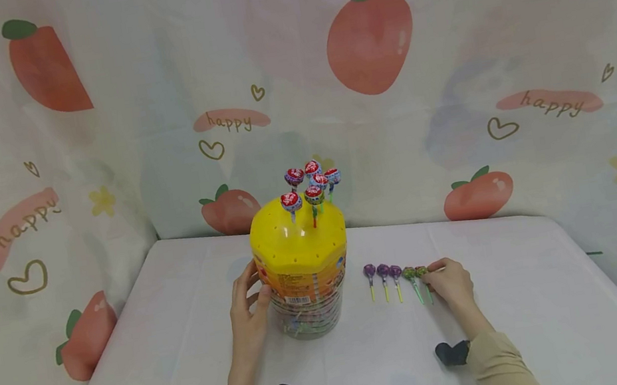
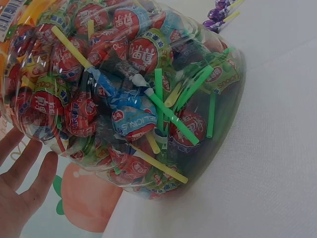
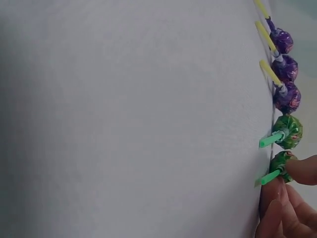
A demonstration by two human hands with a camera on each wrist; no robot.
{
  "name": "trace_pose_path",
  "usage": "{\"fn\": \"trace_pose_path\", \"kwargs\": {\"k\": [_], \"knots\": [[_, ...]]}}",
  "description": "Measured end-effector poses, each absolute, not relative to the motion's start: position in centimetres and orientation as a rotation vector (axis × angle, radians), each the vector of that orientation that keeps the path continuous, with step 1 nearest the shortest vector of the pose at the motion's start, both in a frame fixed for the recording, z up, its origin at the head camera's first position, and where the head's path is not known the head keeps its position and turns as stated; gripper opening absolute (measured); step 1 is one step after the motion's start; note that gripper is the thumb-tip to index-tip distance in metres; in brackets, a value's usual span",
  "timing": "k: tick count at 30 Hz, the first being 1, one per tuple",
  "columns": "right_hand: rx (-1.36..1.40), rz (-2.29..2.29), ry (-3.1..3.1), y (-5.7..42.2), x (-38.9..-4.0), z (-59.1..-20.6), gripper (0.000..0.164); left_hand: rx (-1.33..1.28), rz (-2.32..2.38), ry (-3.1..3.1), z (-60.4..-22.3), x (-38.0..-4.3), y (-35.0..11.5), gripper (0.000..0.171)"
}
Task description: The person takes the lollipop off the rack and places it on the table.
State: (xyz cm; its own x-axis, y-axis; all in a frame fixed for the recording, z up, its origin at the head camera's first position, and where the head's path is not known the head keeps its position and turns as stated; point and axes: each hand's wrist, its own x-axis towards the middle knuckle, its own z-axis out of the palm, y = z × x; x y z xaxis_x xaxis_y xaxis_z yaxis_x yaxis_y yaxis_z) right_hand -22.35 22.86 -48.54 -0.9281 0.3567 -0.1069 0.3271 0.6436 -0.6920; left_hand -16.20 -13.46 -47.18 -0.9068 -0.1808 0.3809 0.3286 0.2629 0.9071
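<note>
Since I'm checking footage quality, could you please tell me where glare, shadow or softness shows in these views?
Head: glare on the lid; left wrist: pale reflections streak the clear jar; right wrist: dim light, the table darkening toward the picture's left edge, shadow beside the right hand, and print on the lollipops too soft to read.

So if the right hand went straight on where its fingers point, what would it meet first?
Probably the neighbouring green lollipop, left of the end lollipop that the right hand pinches, though depth is hard to judge.
</note>
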Motion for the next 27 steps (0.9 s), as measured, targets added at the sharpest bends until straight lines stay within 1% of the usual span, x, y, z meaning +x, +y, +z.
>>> {"fn": "trace_pose_path", "kwargs": {"k": [10,19,27], "knots": [[-0.608,1.177,-2.774,22.8,-21.8,-47.9,0.033,-0.162,-1.651,-2.128,-47.0,-16.1,-13.4,0.055],[-0.456,1.197,-2.709,20.7,-21.5,-45.0,0.035,-0.111,-1.688,-2.144,-46.8,-15.9,-13.5,0.055],[-0.324,1.315,-2.585,18.3,-21.2,-42.2,0.029,-0.141,-1.655,-2.125,-47.0,-16.0,-13.4,0.053]]}}
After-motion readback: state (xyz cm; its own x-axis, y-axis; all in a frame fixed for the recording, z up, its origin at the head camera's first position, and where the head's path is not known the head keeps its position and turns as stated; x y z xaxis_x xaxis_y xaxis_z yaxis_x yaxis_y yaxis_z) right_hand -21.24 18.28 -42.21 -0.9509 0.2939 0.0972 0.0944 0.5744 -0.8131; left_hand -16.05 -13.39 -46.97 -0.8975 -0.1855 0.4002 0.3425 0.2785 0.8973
